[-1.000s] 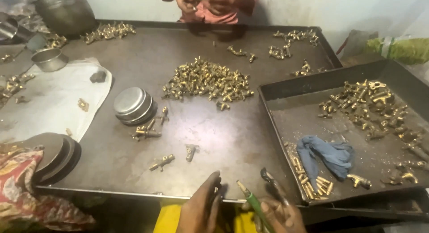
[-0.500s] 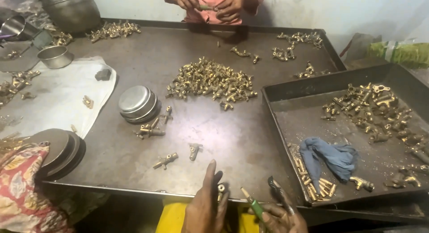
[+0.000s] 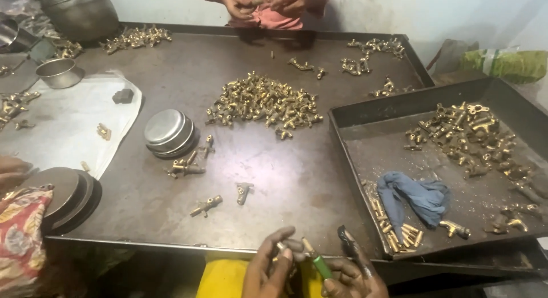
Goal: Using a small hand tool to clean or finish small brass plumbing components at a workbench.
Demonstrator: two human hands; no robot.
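At the bottom edge of the head view, my left hand point(image 3: 273, 268) pinches a small brass fitting point(image 3: 283, 248) between its fingertips. My right hand point(image 3: 352, 273) grips a green-handled screwdriver point(image 3: 317, 261), its tip pointed at that fitting. Both hands hover just off the near edge of the dark metal table point(image 3: 297, 178). Two loose brass fittings point(image 3: 206, 205) lie on the table a little ahead of my left hand.
A big pile of brass fittings point(image 3: 264, 101) lies mid-table. A dark tray point(image 3: 365, 155) at right holds more fittings and a blue rag point(image 3: 414, 196). Steel bowls point(image 3: 167, 132) sit left of centre. Another person's hands point(image 3: 268, 1) work at the far edge; a patterned sleeve point(image 3: 20, 229) is at left.
The camera has dipped slightly, so my hands show more. My left fingers have curled in around the fitting and the screwdriver has come closer to it.
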